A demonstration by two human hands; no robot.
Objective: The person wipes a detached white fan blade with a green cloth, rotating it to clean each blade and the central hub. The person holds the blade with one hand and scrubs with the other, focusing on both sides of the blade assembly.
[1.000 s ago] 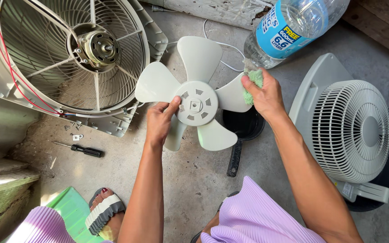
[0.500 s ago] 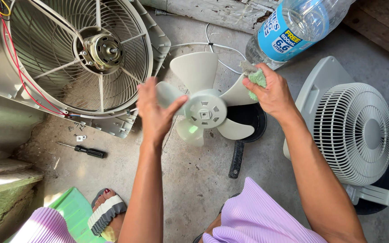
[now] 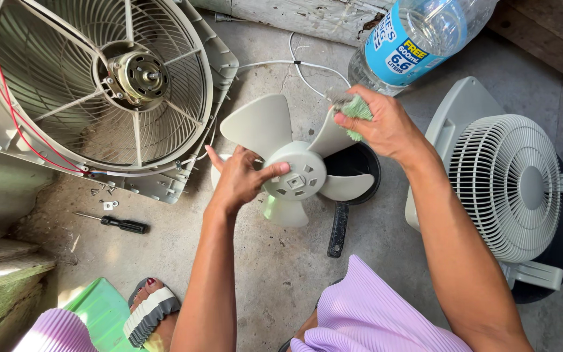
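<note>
Currently the fan blade [image 3: 292, 163] is off its motor and held in the air over the concrete floor [image 3: 255, 261]. Left hand [image 3: 241, 177] grips the hub, thumb across its face, fingers behind. Right hand [image 3: 380, 125] pinches a green scrubbing pad [image 3: 356, 109] against the upper right vane.

Progress, as I read it: disassembly done. Fan housing [image 3: 92, 91] lies open at upper left with bare motor [image 3: 137, 73] exposed, front grille [image 3: 513, 186] set aside at right, loose screws [image 3: 102, 192] and a screwdriver [image 3: 117, 223] on the floor. Blade cleaning looks mid-way (can't tell which vanes are already clean). Grille, housing and reassembly appear untouched.

Clearance:
- black pan [image 3: 358, 175] directly under the blade, its handle pointing toward the person
- water bottle [image 3: 418, 39] just beyond the right hand, tight
- housing rim near the left vane tip
- grille well clear to the right
- white cable [image 3: 294, 64] runs behind the blade
- open floor toward the person's knees, best room there
</note>
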